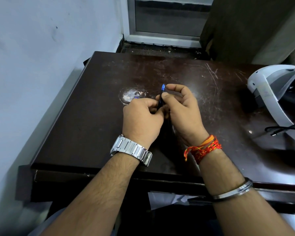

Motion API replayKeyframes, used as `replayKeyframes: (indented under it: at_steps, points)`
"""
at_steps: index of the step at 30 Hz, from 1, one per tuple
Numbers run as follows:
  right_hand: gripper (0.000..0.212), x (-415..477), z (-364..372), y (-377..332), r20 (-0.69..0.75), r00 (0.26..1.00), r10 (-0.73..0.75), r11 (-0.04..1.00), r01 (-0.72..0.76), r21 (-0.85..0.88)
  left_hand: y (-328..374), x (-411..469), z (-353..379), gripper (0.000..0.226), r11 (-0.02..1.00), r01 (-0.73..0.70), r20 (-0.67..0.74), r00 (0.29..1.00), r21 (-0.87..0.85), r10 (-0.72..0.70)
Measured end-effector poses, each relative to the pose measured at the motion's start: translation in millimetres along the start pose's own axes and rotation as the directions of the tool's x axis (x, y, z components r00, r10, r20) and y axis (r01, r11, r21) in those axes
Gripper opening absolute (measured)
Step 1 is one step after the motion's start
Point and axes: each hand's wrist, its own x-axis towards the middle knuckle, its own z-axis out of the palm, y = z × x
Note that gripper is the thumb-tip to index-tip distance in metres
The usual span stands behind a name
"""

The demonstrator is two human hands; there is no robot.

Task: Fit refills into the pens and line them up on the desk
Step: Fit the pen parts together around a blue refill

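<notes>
L hand [141,120] + R hand [182,109] both pinch pen [161,98] (blue end up).

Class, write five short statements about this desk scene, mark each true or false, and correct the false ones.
1. The left hand and right hand both hold a blue pen. True.
2. The pen lies flat on the desk. False: it is held up off the desk.
3. A silver watch is on the left wrist. True.
4. A white headset sits at the desk's left edge. False: it is at the right edge.
5. Red threads circle the left wrist. False: they circle the right wrist.
</notes>
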Motion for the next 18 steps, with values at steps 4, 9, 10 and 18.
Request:
replayKeyframes:
  at_steps: [4,9,10,18]
  points:
    - [0.024,-1.8,1.1,1.3,-0.008,0.999,-0.046,0.997,0.045,-0.065,0.0,0.0,-0.5,0.011,0.999,-0.022,0.000,1.000,0.030,0.022]
    - [0.017,0.6,-1.0,-1.3,-0.014,1.000,0.025,1.000,-0.025,0.017,1.7,-1.6,0.1,0.008,1.000,0.006,-0.002,1.000,-0.001,-0.006]
    - [0.019,0.4,-0.9,-1.5,-0.023,0.999,0.023,1.000,-0.022,0.021,1.7,-1.0,-0.4,0.008,1.000,0.005,-0.004,1.000,0.003,-0.005]
    - [0.018,0.6,-0.7,-1.9,-0.003,1.000,0.017,0.999,-0.017,0.039,1.8,-1.0,-0.2,0.008,1.000,0.010,0.001,1.000,0.012,-0.010]
